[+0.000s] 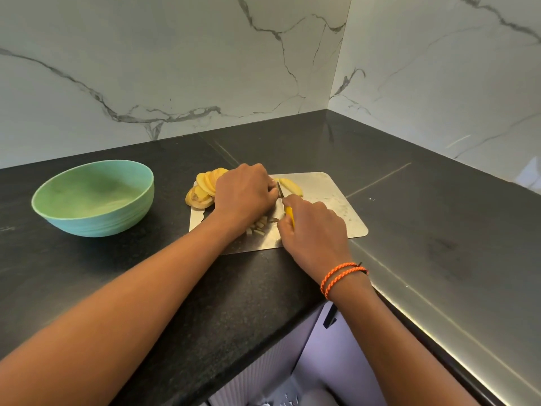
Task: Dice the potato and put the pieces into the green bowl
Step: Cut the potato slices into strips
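Fingers of right hand (314, 230) grip yellow-handled knife (288, 208); left hand (243, 190) fingers curl on potato slices (205, 186).

The green ribbed bowl (93, 198) sits on the dark stone surface (409, 200), left of the metal cutting board (330, 197); yellow potato slices (205, 186) lie on the board's left end; small cut potato pieces (259, 227) lie at its near edge.

We cannot see what the left hand (244, 193) presses down; its curled fingers hide the potato under them. Most of the knife (285, 202) is lost to us: only a sliver of blade at 12 o'clock of the right hand (314, 230) and a strip of yellow handle show. The cut pieces (259, 227) are partly covered by the left wrist. Both forearms run off the bottom edge.
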`<state>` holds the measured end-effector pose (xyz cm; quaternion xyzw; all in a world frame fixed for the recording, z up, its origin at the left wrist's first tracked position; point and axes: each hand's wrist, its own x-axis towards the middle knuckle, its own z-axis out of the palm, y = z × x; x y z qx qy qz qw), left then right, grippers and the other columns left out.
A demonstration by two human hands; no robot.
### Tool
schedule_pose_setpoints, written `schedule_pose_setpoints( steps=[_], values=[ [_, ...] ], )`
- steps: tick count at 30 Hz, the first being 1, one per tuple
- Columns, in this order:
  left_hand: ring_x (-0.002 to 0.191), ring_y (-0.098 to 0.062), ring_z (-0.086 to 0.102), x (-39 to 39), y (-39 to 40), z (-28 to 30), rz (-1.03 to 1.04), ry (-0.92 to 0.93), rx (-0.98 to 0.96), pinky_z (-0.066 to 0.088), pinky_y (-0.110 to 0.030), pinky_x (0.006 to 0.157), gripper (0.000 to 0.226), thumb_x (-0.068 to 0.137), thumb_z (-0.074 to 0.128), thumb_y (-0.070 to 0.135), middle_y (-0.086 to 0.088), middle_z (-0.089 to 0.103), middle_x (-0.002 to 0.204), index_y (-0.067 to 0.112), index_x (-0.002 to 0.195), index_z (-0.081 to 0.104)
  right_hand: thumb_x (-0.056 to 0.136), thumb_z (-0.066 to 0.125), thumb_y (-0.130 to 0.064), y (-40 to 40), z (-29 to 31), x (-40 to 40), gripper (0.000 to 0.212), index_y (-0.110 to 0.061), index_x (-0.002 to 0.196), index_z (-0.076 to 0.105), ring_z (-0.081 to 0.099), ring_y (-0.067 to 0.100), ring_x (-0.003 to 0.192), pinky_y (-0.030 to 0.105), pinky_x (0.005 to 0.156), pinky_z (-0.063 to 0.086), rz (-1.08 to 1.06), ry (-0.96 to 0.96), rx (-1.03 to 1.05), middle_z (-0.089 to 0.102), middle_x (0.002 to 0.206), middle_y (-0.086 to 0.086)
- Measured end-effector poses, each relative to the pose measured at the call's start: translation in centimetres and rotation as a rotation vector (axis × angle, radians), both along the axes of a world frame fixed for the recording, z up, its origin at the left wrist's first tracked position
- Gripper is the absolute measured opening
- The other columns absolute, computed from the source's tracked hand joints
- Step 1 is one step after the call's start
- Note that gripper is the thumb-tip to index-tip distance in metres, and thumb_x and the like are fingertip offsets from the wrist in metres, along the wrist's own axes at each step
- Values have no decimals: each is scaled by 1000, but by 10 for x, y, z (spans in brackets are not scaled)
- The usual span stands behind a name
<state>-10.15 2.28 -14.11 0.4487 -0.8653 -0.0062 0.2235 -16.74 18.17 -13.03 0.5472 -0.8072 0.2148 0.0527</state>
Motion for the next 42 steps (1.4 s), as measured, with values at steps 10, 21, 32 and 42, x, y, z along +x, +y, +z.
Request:
schedule_pose_setpoints(
  steps=[10, 21, 32, 42],
  values=[
    [59, -11, 59, 1, 5, 2, -7, 5, -3, 49, -29, 51, 27, 97, 65, 46, 6, 73, 75, 26, 96, 83, 104, 43, -37, 29, 0, -4, 42, -26, 144, 49, 46, 18, 73, 32, 59, 29, -53, 52, 47, 60, 90, 2],
    [79, -17, 67, 6, 3, 3, -42, 62, -31, 43, -29, 55, 23, 95, 69, 48, 4, 79, 93, 32, 101, 84, 100, 44, -32, -27, -1, -7, 34, -25, 131, 59, 55, 29, 81, 36, 66, 35, -49, -14, -72, 65, 94, 9],
    [72, -13, 64, 3, -1, 2, -26, 47, -32, 43, -27, 53, 25, 97, 66, 47, 5, 77, 89, 29, 102, 84, 103, 43, -34, -29, -2, -5, 34, -24, 133, 57, 56, 25, 83, 32, 67, 34, -38, 43, -52, 65, 98, 7],
    [64, -11, 61, 0, -1, 1, 10, 24, -31, 41, -26, 49, 26, 97, 65, 47, 7, 73, 80, 29, 97, 83, 103, 43, -31, -26, 0, -2, 29, -21, 126, 59, 56, 28, 82, 33, 67, 33, -19, 47, -22, 58, 88, 3]
  ],
)
